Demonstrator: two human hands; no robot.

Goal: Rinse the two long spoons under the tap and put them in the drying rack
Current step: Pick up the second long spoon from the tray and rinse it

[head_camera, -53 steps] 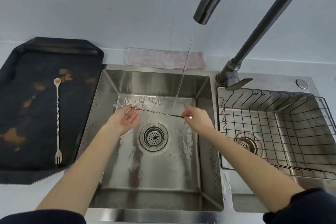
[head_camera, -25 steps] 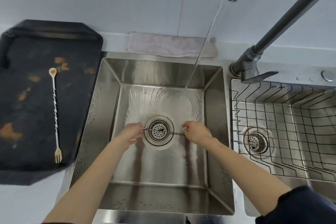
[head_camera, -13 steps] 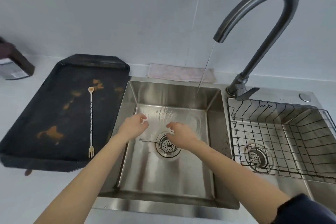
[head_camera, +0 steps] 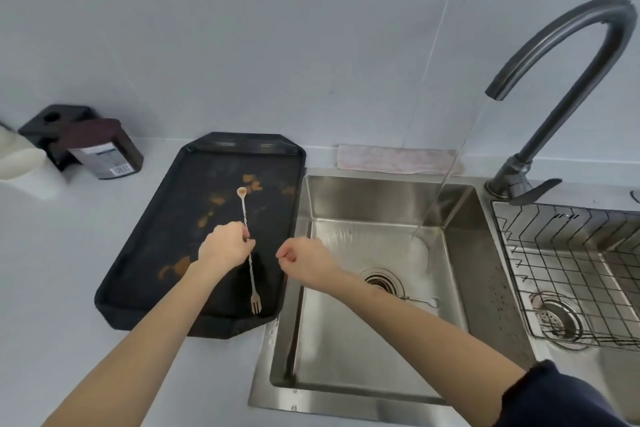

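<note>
Now left hand (head_camera: 227,246) pinches tray spoon (head_camera: 248,250); right hand (head_camera: 304,262) loosely curled, empty, at sink edge (head_camera: 292,253)

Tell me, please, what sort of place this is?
Most likely a home kitchen counter: a double steel sink, a running gooseneck tap, and a wire drying rack in the second basin.

bright, even light | soft shadows | slight blur | edges bowed
</note>
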